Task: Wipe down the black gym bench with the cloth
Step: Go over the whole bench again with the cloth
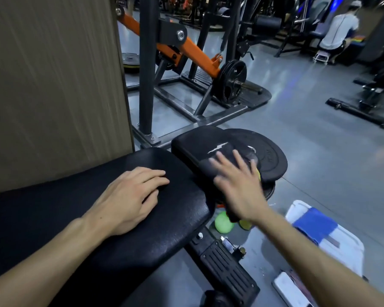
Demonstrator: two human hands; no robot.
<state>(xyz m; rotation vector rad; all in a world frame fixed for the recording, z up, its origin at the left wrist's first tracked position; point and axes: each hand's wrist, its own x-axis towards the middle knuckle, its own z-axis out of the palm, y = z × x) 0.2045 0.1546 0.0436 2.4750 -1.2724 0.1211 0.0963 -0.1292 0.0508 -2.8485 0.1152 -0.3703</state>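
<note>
Your right hand point(237, 187) is motion-blurred and covers most of the dark cloth point(211, 168); desk point(53, 218) cut off at left edge.

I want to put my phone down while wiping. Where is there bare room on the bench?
The long pad is bare behind the left hand, toward the wall. The small pad is crowded: the right hand presses the cloth there, with a weight plate beside it.

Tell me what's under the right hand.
A dark cloth lies under the right hand, whose spread fingers press it onto the small bench pad. The hand is motion-blurred. Something yellow-green peeks out at its edge; the hand covers the rest.
</note>
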